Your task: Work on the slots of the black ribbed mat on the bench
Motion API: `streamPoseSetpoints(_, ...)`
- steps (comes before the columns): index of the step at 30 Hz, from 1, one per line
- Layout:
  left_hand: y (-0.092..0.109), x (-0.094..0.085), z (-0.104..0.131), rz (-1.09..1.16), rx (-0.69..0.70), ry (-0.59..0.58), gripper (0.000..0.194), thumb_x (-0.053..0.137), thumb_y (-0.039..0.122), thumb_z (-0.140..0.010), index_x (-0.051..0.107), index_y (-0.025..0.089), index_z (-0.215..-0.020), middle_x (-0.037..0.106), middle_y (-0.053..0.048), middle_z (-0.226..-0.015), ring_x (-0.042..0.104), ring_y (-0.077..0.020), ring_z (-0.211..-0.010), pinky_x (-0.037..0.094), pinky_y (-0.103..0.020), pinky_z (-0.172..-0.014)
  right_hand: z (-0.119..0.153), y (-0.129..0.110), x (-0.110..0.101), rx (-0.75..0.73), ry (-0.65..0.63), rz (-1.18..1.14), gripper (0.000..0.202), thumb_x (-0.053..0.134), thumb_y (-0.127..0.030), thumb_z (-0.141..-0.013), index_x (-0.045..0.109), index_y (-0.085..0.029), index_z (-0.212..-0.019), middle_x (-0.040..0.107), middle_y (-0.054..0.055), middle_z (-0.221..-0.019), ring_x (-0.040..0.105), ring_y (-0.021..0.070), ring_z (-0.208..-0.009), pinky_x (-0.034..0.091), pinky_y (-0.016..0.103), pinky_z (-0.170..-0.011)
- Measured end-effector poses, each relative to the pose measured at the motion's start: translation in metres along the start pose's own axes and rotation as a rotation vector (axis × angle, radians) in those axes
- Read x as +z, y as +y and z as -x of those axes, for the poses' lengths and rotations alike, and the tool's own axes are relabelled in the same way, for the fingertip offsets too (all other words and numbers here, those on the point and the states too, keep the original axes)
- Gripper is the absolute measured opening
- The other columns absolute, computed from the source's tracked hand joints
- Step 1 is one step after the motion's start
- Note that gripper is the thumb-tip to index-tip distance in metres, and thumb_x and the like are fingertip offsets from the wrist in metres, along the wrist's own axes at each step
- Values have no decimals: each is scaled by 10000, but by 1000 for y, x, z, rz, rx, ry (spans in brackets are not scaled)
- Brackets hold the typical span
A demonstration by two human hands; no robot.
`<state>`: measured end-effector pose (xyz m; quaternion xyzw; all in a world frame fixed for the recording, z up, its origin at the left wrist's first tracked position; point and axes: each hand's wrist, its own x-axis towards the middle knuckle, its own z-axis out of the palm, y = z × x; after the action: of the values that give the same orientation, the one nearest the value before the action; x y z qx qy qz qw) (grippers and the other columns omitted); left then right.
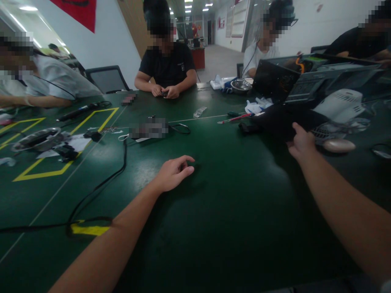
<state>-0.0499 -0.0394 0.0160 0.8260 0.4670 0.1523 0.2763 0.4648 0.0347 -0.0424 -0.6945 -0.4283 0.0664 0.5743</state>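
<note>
My left hand (175,173) is over the green table (232,219), fingers loosely bent, thumb and forefinger apart, nothing between them. On the right, my right hand (302,142) grips the near edge of a dark, flat black thing (281,120); its exact kind is too dark and blurred to make out. Some of its fingers are hidden beneath that edge. Beside the black thing lie a red-handled tool (235,118) and a crumpled white cloth or glove (258,105). Just beyond my right hand are a white slotted plastic housing (340,103) and a pale oval object (339,145).
A computer case with exposed parts (320,79) stands at the back right, near a metal bowl (241,85). Left are a metal ring-shaped bowl (38,139), yellow tape outlines (39,177) and a black cable (97,187). Across the table a person (166,65) handles something small.
</note>
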Motion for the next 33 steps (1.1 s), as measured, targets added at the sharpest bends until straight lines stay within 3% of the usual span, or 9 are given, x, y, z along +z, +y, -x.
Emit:
streamPoseSetpoints(3,1,0,0,-11,3,3,576,520,651,-1031,718,216,-1351,716,-25,-907,641,-216,-753,432,-361,-728,5,-22,-6,367,33,-234,435,497,-242,-1043,569,-104,-1448,761,223,-1264,775,231,-938,624,366,-719)
streamPoseSetpoints(7,0,1,-1,-23,7,-1,568,529,644,-1030,719,216,-1352,700,-19,-891,642,-216,-759,428,-358,-726,22,-49,-7,384,147,-180,509,559,-253,-1032,550,-43,-1496,695,302,-1444,755,301,-1191,614,448,-934)
streamPoseSetpoints(10,0,1,-1,-25,8,-7,563,532,641,-1033,716,215,-1353,700,-18,-900,639,-213,-759,431,-361,-733,39,-63,-6,182,169,-45,397,656,-284,-984,709,-37,-1290,710,326,-1419,684,359,-1361,494,452,-1166)
streamPoseSetpoints(14,1,2,-1,-8,4,-1,571,549,661,-1024,710,222,-1352,695,-13,-893,635,-212,-758,428,-360,-730,68,-83,-4,-314,34,295,423,518,-354,-1024,756,-84,-1247,765,295,-1296,695,416,-1344,501,546,-1168)
streamPoseSetpoints(17,-1,2,-2,105,-29,18,618,572,685,-1000,683,210,-1381,717,-26,-917,627,-211,-758,441,-358,-725,96,-101,1,-462,-207,479,478,454,-404,-1071,779,-143,-1305,763,252,-1340,683,419,-1346,523,557,-1137)
streamPoseSetpoints(22,-9,1,-5,615,-131,110,873,431,804,-975,521,156,-1553,805,-109,-1067,629,-202,-684,461,-358,-673,148,-137,17,-889,-653,442,500,530,-301,-1042,747,-228,-1486,710,138,-1538,703,359,-1321,569,531,-1117)
streamPoseSetpoints(25,-12,0,-6,839,-144,158,924,300,866,-961,579,163,-1491,824,-134,-1100,703,-245,-750,499,-379,-705,173,-155,26,-1040,-807,472,507,527,-241,-1046,741,-197,-1504,719,154,-1535,747,348,-1215,617,514,-984)
streamPoseSetpoints(28,-11,2,-8,917,-189,219,773,455,830,-929,694,181,-1275,825,-121,-1066,739,-286,-865,543,-396,-754,188,-163,33,-1102,-890,450,471,536,-266,-1078,743,-174,-1492,755,163,-1479,758,330,-1174,625,485,-935)
streamPoseSetpoints(33,-3,2,-10,963,-350,313,412,723,422,-726,683,205,-1074,803,-51,-1011,737,-288,-936,593,-416,-841,196,-159,34,-1172,-1013,316,615,616,-629,-1062,769,-172,-1443,788,168,-1404,761,331,-1156,609,493,-958)
